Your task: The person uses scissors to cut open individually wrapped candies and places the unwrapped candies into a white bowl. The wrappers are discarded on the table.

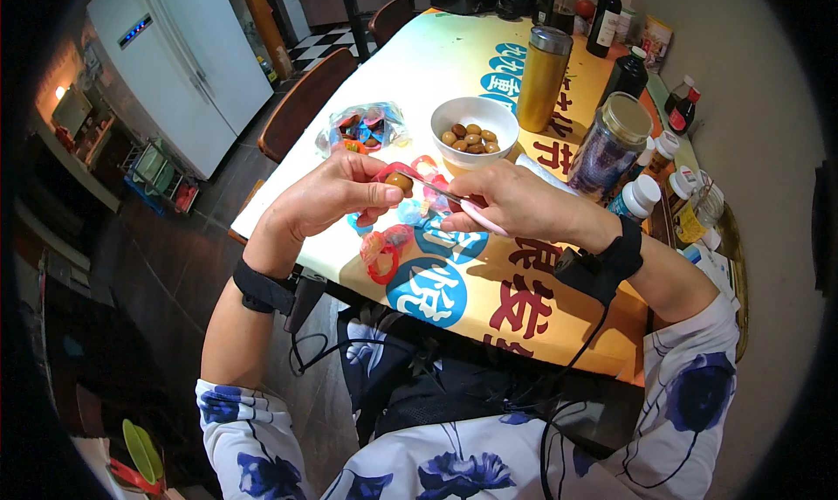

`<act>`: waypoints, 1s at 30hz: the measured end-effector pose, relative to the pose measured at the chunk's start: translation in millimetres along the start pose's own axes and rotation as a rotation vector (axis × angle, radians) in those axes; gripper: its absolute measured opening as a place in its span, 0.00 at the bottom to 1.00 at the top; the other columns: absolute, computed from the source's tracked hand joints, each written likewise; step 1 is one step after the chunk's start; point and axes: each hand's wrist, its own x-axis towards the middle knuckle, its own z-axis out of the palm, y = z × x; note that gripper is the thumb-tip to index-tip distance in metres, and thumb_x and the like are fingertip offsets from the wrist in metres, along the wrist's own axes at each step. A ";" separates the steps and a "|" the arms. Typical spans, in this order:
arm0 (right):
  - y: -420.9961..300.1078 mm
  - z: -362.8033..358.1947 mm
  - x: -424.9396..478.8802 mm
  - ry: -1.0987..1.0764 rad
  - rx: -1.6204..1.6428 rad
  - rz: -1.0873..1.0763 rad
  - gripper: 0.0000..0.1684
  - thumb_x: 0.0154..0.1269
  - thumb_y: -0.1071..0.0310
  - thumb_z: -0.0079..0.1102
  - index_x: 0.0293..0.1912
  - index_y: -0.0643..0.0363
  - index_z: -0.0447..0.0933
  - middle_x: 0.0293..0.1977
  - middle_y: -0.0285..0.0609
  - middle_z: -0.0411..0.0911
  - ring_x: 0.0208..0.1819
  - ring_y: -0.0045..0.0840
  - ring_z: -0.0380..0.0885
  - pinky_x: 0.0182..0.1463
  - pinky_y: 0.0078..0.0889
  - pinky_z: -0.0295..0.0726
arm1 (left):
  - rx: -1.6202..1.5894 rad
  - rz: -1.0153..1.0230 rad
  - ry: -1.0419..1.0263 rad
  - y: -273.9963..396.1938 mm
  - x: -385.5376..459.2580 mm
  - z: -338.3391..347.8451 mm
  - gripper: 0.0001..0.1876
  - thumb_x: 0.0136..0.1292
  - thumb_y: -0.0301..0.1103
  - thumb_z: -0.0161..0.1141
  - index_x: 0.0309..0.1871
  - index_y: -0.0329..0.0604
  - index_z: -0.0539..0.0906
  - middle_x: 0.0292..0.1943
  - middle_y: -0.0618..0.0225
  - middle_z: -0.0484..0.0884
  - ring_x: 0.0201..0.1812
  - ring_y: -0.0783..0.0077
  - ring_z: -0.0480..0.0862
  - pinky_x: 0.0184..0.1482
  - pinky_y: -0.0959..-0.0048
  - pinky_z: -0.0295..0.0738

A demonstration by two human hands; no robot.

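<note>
My left hand [337, 195] pinches a red plastic wrapper [390, 168] with a round brown egg-like piece [399, 183] in it. In my right hand [517, 202] is a pair of scissors [481, 217] with pink handles; the blades reach the wrapper, and my fingers partly hide the handles. Beyond my hands stands a white bowl [440, 121] holding several brown pieces. To its left lies an opened clear bag [395, 121] of colourful wrapped pieces. Emptied red, pink and blue wrappers [397, 236] are scattered on the table beneath my hands.
On the printed tablecloth [452, 54], a gold tumbler [545, 81] stands behind the bowl. A large lidded jar [607, 146], a white-capped bottle [638, 195] and several other bottles line the right side by the wall. Wooden chairs [308, 104] stand at the left edge. Cables hang from both wrist straps.
</note>
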 end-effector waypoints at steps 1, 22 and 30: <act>1.6 -0.4 -1.3 0.002 -0.010 -0.016 0.25 0.59 0.48 0.61 0.31 0.64 0.77 0.21 0.50 0.75 0.25 0.38 0.77 0.29 0.37 0.71 | 0.020 -0.016 -0.021 1.1 0.1 -2.3 0.14 0.57 0.38 0.66 0.40 0.35 0.84 0.22 0.68 0.80 0.21 0.82 0.75 0.21 0.84 0.69; 10.6 6.0 2.3 -0.054 0.107 0.088 0.26 0.61 0.47 0.60 0.24 0.63 0.72 0.15 0.36 0.65 0.19 0.18 0.65 0.23 0.26 0.62 | -0.004 -0.026 -0.027 -15.5 12.4 0.1 0.17 0.67 0.44 0.56 0.40 0.36 0.82 0.20 0.74 0.74 0.21 0.83 0.71 0.22 0.84 0.66; 17.8 13.9 5.7 -0.136 0.254 0.251 0.26 0.59 0.47 0.62 0.23 0.63 0.74 0.13 0.38 0.69 0.16 0.21 0.69 0.20 0.26 0.65 | -0.118 -0.084 0.143 -30.6 20.2 6.4 0.14 0.70 0.41 0.52 0.36 0.38 0.80 0.20 0.76 0.71 0.20 0.84 0.68 0.21 0.83 0.65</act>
